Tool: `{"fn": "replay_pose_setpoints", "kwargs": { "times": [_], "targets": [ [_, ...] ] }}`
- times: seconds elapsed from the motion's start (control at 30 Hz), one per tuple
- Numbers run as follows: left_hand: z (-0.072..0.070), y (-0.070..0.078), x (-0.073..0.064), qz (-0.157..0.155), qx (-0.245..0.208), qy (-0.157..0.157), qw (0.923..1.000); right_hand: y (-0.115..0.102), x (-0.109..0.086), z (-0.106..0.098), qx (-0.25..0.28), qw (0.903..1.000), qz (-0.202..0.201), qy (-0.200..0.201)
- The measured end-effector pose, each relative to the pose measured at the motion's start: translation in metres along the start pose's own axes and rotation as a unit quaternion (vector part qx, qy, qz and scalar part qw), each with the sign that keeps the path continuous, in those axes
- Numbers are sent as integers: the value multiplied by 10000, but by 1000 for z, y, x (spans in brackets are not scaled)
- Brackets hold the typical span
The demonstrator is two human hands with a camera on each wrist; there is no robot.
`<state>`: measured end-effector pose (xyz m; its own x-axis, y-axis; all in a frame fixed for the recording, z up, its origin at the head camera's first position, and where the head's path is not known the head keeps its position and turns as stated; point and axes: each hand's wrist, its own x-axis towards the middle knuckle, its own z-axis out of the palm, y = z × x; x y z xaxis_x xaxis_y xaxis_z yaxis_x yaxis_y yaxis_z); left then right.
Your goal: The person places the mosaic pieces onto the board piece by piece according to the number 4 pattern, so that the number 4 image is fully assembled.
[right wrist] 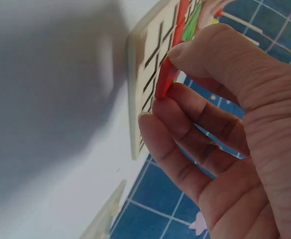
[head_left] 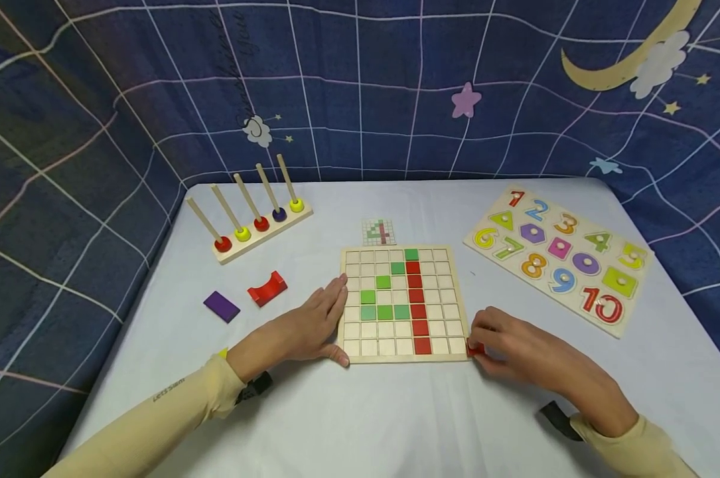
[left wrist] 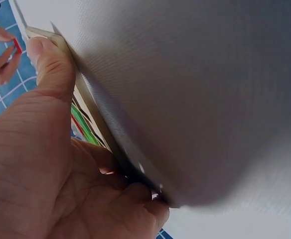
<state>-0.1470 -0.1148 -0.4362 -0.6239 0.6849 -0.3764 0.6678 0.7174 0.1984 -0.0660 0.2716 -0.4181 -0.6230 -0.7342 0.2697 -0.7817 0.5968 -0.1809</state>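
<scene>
A wooden grid board (head_left: 437, 311) lies in front of me, with a column of red square tiles (head_left: 417, 311) and several green tiles (head_left: 383, 282) set in its cells. My left hand (head_left: 312, 325) rests against the board's left side, fingers extended along it and thumb at the near corner. At the near right corner, my right hand (head_left: 521, 345) pinches a red square tile (right wrist: 166, 79) between thumb and fingertips, held up on its edge close by the board. A small pattern card (head_left: 378, 232) touches the board's far edge and shows a similar coloured grid.
Back left stands a peg stacker (head_left: 258, 232) with coloured beads. Left of the board lie a purple rectangular block (head_left: 221, 307) and a red arched block (head_left: 267, 289). A number puzzle board (head_left: 515, 229) lies at the right. A dark patterned curtain (head_left: 383, 99) hangs behind the white table.
</scene>
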Motion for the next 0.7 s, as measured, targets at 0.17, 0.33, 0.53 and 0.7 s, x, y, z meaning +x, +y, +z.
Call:
{"fn": "replay_pose_setpoints", "kwargs": {
  "times": [0.17, 0.33, 0.53, 0.7],
  "targets": [
    [-2, 0, 0, -9, -28, -8, 10000, 2, 15, 3, -89, 9999, -134, 52],
    [-1, 1, -1, -24, 22, 48, 10000, 7, 32, 5, -43, 9997, -227, 27],
    [-2, 2, -1, 0, 34, 65, 10000, 15, 50, 12, 96, 9997, -190, -83],
    [-2, 1, -1, 6, 41, 38, 10000, 24, 58, 21, -21, 9997, -99, -221]
  ]
}}
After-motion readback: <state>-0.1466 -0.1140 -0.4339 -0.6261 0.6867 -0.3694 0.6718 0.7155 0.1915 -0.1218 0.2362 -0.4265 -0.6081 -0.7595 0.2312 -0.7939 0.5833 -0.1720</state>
